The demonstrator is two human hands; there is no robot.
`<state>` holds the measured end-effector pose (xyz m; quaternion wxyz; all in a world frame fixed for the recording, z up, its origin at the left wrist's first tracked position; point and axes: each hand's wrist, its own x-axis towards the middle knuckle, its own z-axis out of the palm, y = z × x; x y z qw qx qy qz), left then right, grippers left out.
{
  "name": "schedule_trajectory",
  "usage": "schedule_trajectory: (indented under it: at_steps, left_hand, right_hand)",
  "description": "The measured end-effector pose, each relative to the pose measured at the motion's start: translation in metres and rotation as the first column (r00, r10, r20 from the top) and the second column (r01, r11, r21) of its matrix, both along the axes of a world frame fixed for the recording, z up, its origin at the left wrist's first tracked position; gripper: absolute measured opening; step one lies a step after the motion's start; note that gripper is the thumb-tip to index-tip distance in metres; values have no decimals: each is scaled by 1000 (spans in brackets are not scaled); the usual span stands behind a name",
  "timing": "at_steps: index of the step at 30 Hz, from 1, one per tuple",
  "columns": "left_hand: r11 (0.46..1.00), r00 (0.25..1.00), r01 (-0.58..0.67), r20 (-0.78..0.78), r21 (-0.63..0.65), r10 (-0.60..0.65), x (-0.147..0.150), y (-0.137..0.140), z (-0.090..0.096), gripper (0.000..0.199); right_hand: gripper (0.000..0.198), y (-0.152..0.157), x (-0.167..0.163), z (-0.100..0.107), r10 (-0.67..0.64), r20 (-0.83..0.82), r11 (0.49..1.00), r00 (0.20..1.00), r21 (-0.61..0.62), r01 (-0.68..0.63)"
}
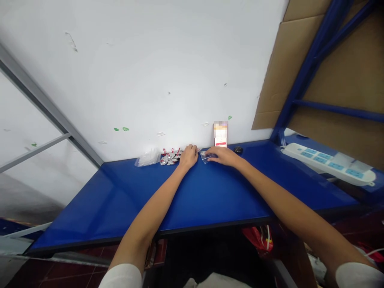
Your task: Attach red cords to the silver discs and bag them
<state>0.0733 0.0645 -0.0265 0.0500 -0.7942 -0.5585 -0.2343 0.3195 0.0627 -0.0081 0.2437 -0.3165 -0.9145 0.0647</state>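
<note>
My left hand [189,157] is at the back of the blue table, fingers curled together at the right edge of a pile of round silvery discs with red cord loops [170,157]. What its fingertips hold, if anything, is hidden. Just to the right, my right hand [222,155] pinches a small clear plastic bag [205,159] that lies low over the tabletop. Something small inside or under the bag is too unclear to name. Left of the discs lies a stack of clear plastic bags [148,157].
A phone [221,137] with a lit screen leans against the white wall behind my right hand. Beside it sits a small black object [238,150]. A white power strip [328,163] lies at the far right, near a blue metal frame [309,68]. The blue table [120,200] has a dark front edge.
</note>
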Motion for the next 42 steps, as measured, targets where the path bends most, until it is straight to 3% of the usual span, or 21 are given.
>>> schedule_trajectory:
  at_steps: [6,13,18,23,27,31,36,42]
  left_hand:
    - [997,995,-34,96,74,27,2,-4,5,9]
    - [985,920,-2,385,172,-66,5,-6,16,8]
    - [989,923,34,375,144,-86,8,-11,8,9]
    - [996,928,18,369,91,-51,6,-10,0,9]
    - [996,928,12,369,89,-44,6,-8,-1,9]
    - [996,918,-8,396,89,-28,5,-7,-1,8]
    - [999,938,-8,346,45,-8,2,-6,0,8]
    - [997,995,41,91,68,-47,4,-7,-2,18]
  right_hand:
    - [29,-3,-7,3,-146,-4,973,989,182,144]
    - [24,-6,-11,7,-210,-132,970,969,94,223]
    - [25,-14,-11,14,-124,-73,989,990,70,129]
    - [56,-20,-1,17,64,43,997,997,-34,-62]
    - [47,-19,-2,13,68,100,997,993,29,-71]
    - [40,-18,-9,12,-18,147,993,989,116,1]
    - [31,-15,-8,13,-118,-17,989,993,87,119]
    - [20,-13,-7,15,-161,-375,986,913,-102,132]
